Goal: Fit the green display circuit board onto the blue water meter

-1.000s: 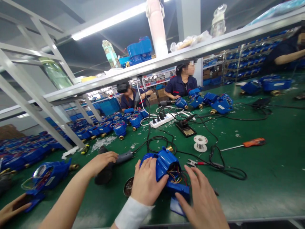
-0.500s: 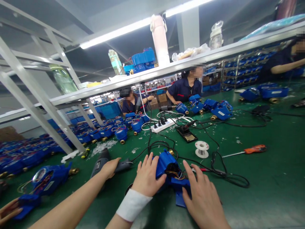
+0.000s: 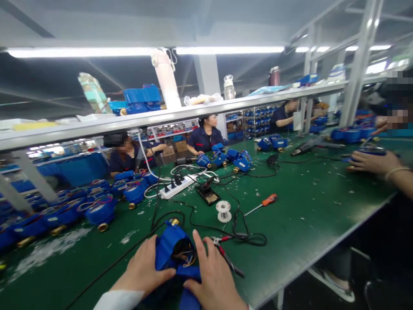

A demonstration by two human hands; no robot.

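A blue water meter (image 3: 169, 245) with a brass fitting lies on the green table in front of me, its housing open and thin coloured wires showing inside. My left hand (image 3: 142, 265) clasps its left side, thumb across the front edge. On the other side my right hand (image 3: 216, 275) holds the meter, its fingers fairly straight and its thumb on the blue cover piece (image 3: 189, 299) at the front. The meter's lower part is partly hidden by both hands. Just right of my right hand lie red-and-black handled pliers (image 3: 227, 258).
Beyond the meter are a solder spool (image 3: 223, 211), a soldering-iron stand (image 3: 209, 196), a white power strip (image 3: 177, 186) and an orange screwdriver (image 3: 269, 199). Black cables cross the table. More blue meters (image 3: 100, 209) crowd the left. A co-worker's hand (image 3: 374, 163) is at right; a shelf (image 3: 193, 113) hangs above.
My view has turned right, so the neighbour's arm and heat gun on the left have left the picture. My hands stay at the meter, the left wrapped closer round it.
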